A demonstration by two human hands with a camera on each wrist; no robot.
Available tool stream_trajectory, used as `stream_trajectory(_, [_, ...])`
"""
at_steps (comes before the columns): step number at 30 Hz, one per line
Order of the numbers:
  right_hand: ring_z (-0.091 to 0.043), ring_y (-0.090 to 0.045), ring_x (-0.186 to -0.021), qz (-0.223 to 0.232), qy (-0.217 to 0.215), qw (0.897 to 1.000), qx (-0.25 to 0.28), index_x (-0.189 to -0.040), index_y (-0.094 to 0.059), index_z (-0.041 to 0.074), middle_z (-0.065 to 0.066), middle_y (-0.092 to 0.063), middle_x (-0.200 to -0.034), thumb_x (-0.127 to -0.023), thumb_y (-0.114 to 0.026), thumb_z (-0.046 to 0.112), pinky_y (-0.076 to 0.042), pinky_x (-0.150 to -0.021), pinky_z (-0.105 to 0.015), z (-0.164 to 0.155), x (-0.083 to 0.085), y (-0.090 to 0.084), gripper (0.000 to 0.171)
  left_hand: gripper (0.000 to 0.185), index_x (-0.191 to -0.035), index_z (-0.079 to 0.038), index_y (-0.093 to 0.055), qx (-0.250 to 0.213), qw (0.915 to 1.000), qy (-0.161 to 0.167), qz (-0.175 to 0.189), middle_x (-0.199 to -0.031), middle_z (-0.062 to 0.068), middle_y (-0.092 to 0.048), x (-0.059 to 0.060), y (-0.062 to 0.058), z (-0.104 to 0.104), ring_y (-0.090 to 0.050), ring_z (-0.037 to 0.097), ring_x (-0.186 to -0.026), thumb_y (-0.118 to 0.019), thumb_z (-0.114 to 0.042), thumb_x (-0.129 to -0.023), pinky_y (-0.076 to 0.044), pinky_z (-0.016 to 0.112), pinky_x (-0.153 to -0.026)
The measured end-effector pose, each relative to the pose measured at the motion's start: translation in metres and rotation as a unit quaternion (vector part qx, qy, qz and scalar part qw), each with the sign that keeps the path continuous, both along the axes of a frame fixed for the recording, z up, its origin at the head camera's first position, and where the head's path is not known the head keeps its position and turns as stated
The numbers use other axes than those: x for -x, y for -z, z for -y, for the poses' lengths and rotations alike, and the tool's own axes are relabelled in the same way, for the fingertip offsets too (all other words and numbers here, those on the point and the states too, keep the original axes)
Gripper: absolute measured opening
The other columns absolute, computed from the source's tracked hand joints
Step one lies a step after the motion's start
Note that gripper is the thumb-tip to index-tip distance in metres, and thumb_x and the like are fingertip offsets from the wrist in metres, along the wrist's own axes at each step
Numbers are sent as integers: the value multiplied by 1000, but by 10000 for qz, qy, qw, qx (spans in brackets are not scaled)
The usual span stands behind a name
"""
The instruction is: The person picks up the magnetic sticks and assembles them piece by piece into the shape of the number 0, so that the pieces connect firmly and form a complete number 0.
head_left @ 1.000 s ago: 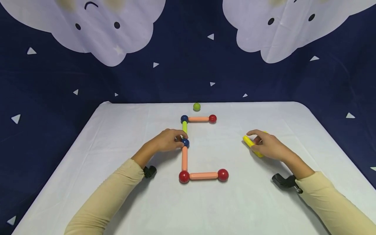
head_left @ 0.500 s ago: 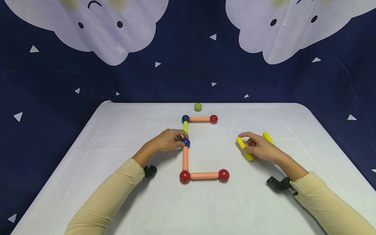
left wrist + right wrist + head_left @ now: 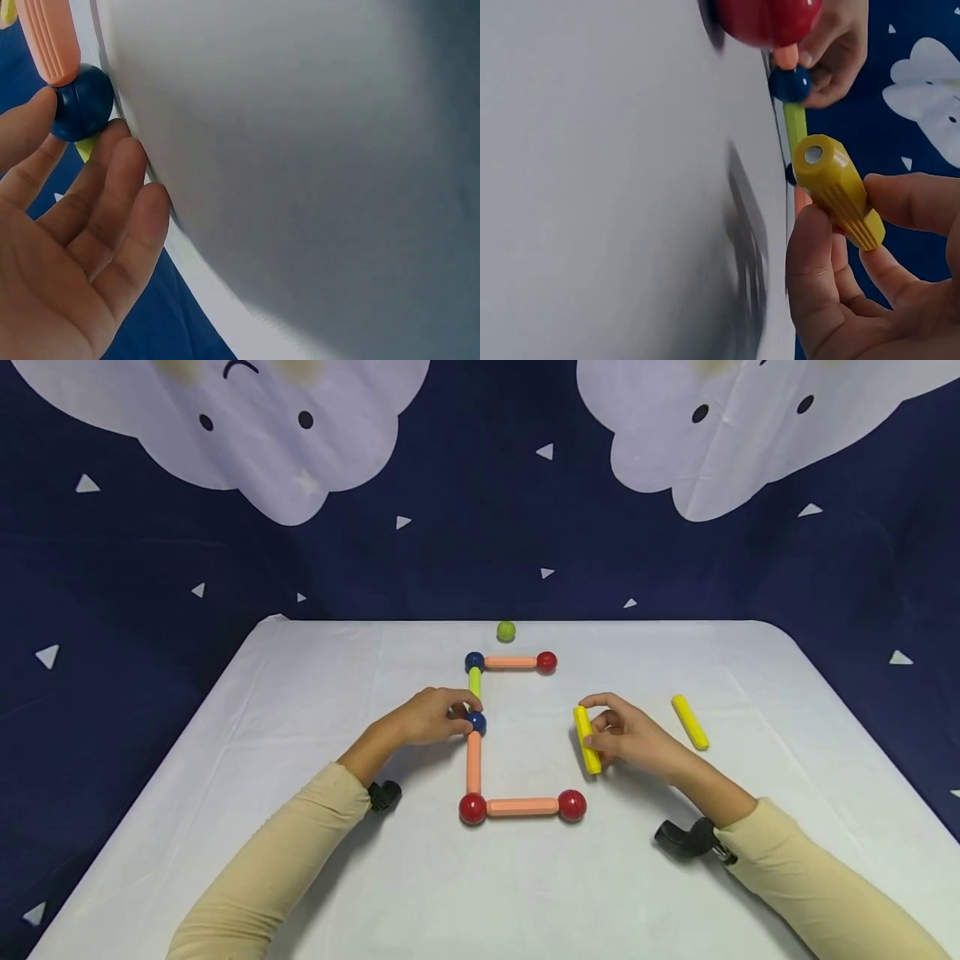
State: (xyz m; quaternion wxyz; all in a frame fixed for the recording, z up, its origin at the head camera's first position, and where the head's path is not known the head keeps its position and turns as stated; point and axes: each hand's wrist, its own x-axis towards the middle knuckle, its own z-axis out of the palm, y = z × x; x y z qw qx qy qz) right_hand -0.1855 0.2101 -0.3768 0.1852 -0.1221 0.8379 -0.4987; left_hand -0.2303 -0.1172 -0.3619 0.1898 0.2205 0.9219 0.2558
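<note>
My left hand (image 3: 433, 717) pinches a blue ball (image 3: 476, 722) between thumb and fingers, at the middle of a chain of rods and balls. A lime green rod (image 3: 475, 683) runs from it to a farther blue ball (image 3: 474, 662), and an orange rod (image 3: 473, 764) runs nearer to a red ball (image 3: 472, 808). In the left wrist view the thumb sits against the blue ball (image 3: 84, 103). To the right, my right hand (image 3: 633, 739) grips a yellow magnetic rod (image 3: 587, 741); the right wrist view shows a silvery disc on the end of this yellow rod (image 3: 832, 180).
Orange side rods (image 3: 522, 807) end in red balls, one near (image 3: 572, 805) and one far (image 3: 547, 662). A second yellow rod (image 3: 690, 722) lies at the right. One green ball (image 3: 506, 631) sits near the back edge of the white table (image 3: 337, 652), before a dark blue cloth (image 3: 480, 543).
My right hand has moved left with a yellow rod, leaving the second yellow rod behind on the table. The left hand stays at the blue ball.
</note>
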Motion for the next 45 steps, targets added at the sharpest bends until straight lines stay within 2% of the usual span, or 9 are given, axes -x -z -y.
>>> stream_trajectory(4, [-16, -62, -71, 11, 27, 9999, 110, -140, -39, 2, -14, -58, -99, -92, -63, 6, -56, -66, -28, 8, -1, 3, 54, 33, -128, -17, -63, -12, 10000, -7, 17, -113, 9, -71, 0, 0, 0, -64, 17, -93, -65, -20, -95, -49, 26, -77])
stream_trajectory(10, [-16, -65, -74, 162, 148, 9992, 330, -140, -39, 2, -18, -56, -108, -91, -64, 6, -58, -69, -29, 18, -4, 8, 56, 34, -129, -16, -63, 32, 10000, -38, 64, -114, 10, -71, -1, 2, 1, -64, 17, -94, -65, -20, -95, -50, 27, -78])
stream_trajectory(16, [-19, -66, -74, 260, 154, 9993, 233, -141, -39, 3, -22, -60, -112, -91, -64, 7, -58, -70, -29, 21, -5, 11, 55, 34, -129, -17, -63, 39, 10000, -44, 68, -115, 10, -71, 0, 3, 1, -64, 18, -95, -65, -21, -96, -50, 29, -80])
stream_trajectory(25, [-19, -66, -72, 307, 129, 9994, 7, -140, -40, 3, -20, -60, -110, -92, -65, 10, -57, -70, -29, 22, -7, 9, 55, 33, -128, -17, -63, 28, 10000, -10, 74, -115, 10, -71, 1, 2, 1, -64, 17, -94, -66, -21, -95, -50, 28, -79])
stream_trajectory(36, [-20, -66, -73, 389, -219, 9990, 44, -138, -40, -1, -18, -61, -105, -91, -66, 11, -58, -69, -31, 21, -9, 7, 55, 34, -128, -16, -63, -45, 10000, 47, 22, -114, 10, -71, 2, 2, 1, -64, 17, -94, -67, -20, -95, -50, 27, -78])
stream_trajectory(45, [-20, -67, -73, 324, -120, 9994, 60, -138, -39, -1, -18, -60, -105, -91, -66, 10, -58, -69, -31, 21, -8, 7, 56, 34, -129, -16, -63, -59, 10000, 39, 53, -116, 10, -70, 2, 1, 2, -64, 16, -92, -66, -20, -95, -49, 25, -76])
